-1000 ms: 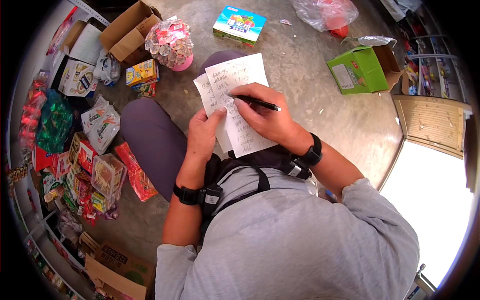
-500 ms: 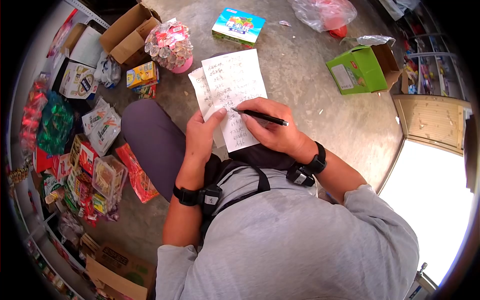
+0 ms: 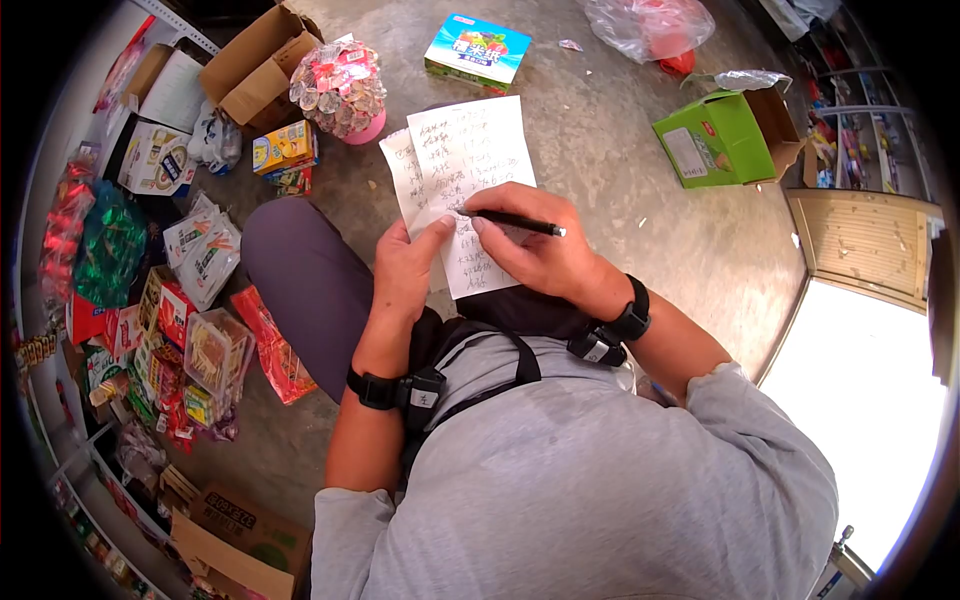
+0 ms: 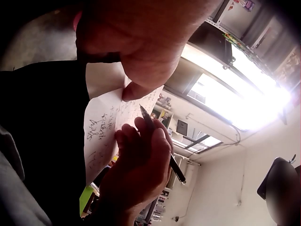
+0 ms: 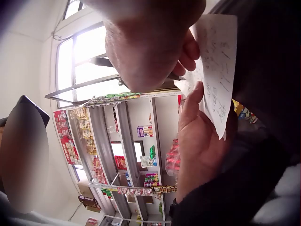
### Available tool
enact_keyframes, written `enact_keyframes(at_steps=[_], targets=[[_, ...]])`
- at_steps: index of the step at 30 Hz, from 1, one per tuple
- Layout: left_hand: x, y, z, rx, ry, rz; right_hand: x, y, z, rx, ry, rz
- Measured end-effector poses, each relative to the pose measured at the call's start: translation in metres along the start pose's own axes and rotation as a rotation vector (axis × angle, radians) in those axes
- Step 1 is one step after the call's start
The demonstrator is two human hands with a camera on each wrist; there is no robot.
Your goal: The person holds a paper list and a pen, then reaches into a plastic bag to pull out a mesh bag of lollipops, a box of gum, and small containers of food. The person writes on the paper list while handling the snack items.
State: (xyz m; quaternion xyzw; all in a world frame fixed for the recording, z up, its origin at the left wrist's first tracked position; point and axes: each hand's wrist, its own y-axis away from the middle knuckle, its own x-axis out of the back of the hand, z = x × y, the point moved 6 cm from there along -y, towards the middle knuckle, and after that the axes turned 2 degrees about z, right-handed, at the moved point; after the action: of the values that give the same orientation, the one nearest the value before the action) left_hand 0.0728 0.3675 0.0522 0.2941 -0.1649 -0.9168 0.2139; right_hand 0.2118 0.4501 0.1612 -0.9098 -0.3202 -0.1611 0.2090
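Note:
Two overlapping sheets of white paper (image 3: 485,150) covered in handwriting lie over the person's lap. The left hand (image 3: 405,262) grips their left edge, its thumb on top of the front sheet. In the right hand (image 3: 540,250) a black pen (image 3: 520,222) is pinched, its tip at the handwriting near the left thumb. The left wrist view shows the pen (image 4: 162,141) slanting from the right hand (image 4: 141,165) toward the page. From the right wrist, the left hand (image 5: 200,136) shows with its thumb on the paper (image 5: 218,61); its other fingers are hidden behind the sheets.
A blue box (image 3: 480,50) and a pink tub of wrapped sweets (image 3: 340,90) stand on the floor ahead. Packaged snacks (image 3: 205,350) crowd the left side near shelves. At right are an open green carton (image 3: 700,140) and a plastic bag (image 3: 650,25).
The papers have shifted slightly up and left since a second ago. The right hand and pen moved a little lower on the page, then slightly back left. The left hand barely moves.

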Motion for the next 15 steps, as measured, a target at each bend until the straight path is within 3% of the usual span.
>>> enact_keyframes(at_steps=[2, 9, 12, 15], targets=[[0.002, -0.002, -0.002, -0.007, -0.007, 0.003, -0.002, 0.002, 0.008, -0.114, -0.121, 0.051], [0.001, -0.001, -0.002, 0.011, -0.002, 0.006, 0.018, -0.005, 0.011, -0.067, -0.115, 0.137], [0.004, -0.003, -0.005, 0.02, -0.026, 0.008, 0.033, -0.01, 0.014, -0.151, -0.194, 0.254], [0.005, -0.003, -0.006, 0.029, -0.03, 0.012, 0.046, -0.015, 0.025, -0.083, -0.144, 0.353]])
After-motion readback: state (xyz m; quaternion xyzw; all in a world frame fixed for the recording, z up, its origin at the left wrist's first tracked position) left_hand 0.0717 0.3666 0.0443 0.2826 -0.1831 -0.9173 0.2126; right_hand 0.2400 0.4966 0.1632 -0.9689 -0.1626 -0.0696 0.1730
